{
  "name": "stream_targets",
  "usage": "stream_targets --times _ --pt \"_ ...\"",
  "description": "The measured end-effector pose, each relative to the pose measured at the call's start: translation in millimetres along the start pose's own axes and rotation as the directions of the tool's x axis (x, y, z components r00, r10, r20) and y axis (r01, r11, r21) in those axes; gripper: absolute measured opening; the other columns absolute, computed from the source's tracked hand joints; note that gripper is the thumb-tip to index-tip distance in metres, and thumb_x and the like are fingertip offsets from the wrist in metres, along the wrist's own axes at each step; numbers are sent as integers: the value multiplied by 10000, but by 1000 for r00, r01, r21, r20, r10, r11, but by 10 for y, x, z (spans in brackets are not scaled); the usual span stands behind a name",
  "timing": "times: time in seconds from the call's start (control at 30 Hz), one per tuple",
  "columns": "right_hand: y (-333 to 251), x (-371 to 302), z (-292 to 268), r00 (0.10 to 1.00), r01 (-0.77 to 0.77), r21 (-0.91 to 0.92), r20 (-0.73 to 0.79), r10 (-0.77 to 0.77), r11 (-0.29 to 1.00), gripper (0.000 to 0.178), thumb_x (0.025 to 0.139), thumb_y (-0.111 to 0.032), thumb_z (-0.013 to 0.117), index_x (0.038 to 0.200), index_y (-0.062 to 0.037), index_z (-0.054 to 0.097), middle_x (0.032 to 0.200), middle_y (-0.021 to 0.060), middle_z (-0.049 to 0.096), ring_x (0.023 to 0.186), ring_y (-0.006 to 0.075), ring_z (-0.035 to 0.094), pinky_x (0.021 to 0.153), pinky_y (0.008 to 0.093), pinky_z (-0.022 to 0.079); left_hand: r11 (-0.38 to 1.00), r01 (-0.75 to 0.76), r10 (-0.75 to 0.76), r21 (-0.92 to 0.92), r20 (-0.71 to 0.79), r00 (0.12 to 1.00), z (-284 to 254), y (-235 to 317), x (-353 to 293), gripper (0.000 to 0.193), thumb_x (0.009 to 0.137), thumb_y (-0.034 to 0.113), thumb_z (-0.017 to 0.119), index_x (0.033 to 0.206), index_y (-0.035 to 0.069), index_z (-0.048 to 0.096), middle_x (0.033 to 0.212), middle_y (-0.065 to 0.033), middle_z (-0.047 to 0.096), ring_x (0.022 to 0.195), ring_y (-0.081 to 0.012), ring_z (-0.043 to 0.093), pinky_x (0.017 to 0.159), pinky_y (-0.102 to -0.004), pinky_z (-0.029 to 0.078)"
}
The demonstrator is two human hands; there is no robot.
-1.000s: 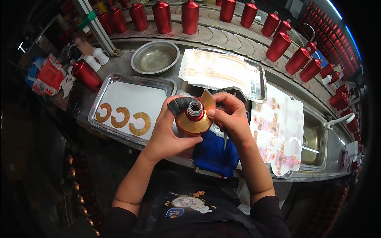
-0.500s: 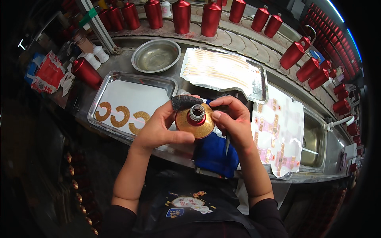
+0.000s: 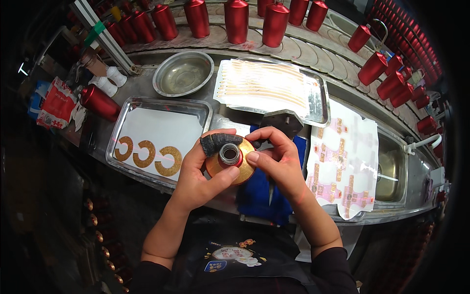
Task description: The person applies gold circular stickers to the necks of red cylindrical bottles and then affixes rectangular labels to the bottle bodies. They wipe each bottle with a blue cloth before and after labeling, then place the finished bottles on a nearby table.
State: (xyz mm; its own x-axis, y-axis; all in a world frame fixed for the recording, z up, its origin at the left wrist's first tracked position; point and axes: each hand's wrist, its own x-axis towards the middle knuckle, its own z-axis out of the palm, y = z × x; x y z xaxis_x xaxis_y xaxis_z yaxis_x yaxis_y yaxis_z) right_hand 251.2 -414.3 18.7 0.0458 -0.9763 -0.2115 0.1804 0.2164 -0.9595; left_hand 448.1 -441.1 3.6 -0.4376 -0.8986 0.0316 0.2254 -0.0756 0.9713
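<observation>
My left hand (image 3: 193, 183) is wrapped round a red bottle (image 3: 245, 170), seen from above. Its sloping shoulder is covered in gold, and the threaded silver neck is uncapped. A black cover (image 3: 220, 143) sheathes my left index finger, lying along the shoulder's far side, while the thumb presses close to the neck. On the right edge of the gold, the thumb and index finger of my right hand (image 3: 281, 166) pinch together. Gold C-shaped pieces (image 3: 168, 171) lie on white paper in a metal tray (image 3: 111, 147) to the left. The bottle's lower body is hidden.
Red bottles (image 3: 236, 22) stand along a curved slatted conveyor (image 3: 298, 51) at the back. A metal basin (image 3: 157, 81), a tray of gold strips (image 3: 264, 85), a dark metal stand (image 3: 281, 122), a blue cloth (image 3: 254, 198), printed sheets (image 3: 355, 147) and a sink (image 3: 391, 188) surround my hands.
My hands and the bottle have shifted slightly left and nearer. My left thumb has moved up beside the neck. Bottles on the conveyor have travelled right. The view has shifted slightly.
</observation>
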Motion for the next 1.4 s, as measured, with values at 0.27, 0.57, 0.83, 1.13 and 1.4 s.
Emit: stream_targets --times 0.27,0.57,0.83,1.13,1.4 --pt "55 16 -24 1000 14 -6 20 -14 1000 309 862 -74 736 1138 -23 607 925 -26 619 627 -35 478 546 142 357 997 -27 30 72 -37 999 67 -29 5 548 799 89 738 1315 12 568 1228 -84 595 1135 -162 590 994 -315 461" --pt "22 -29 -98 994 -104 167 50 97 981 342 853 -75 731 1159 -6 594 973 -2 620 672 -13 518 607 161 410 1000 11 -10 3 -51 999 147 -47 -27 555 798 87 739 1319 13 563 1228 -88 594 1134 -159 592 994 -316 463" --pt "38 -130 -123 1000 4 -156 9 -2 988 430 837 -104 743 1221 -2 581 1116 32 595 688 -8 522 640 153 432 1000 4 -4 -7 -42 999 189 -61 -31 555 804 62 728 1328 12 554 1222 -79 600 1119 -145 593 984 -304 470" --pt "93 -187 -170 1000 -17 -29 -2 17 999 372 850 -101 725 1185 -4 598 949 -10 617 640 -17 491 599 151 403 999 33 -34 -43 -35 999 235 -53 -66 569 814 67 727 1345 10 534 1245 -70 600 1127 -136 590 993 -301 468" --pt "-192 -267 -261 927 11 323 -357 112 946 261 900 -236 684 1051 -24 660 873 79 647 780 175 642 712 299 518 997 -34 40 -67 89 995 120 -81 -58 778 760 134 788 1448 6 449 1391 -98 521 1243 -190 545 1066 -344 427"
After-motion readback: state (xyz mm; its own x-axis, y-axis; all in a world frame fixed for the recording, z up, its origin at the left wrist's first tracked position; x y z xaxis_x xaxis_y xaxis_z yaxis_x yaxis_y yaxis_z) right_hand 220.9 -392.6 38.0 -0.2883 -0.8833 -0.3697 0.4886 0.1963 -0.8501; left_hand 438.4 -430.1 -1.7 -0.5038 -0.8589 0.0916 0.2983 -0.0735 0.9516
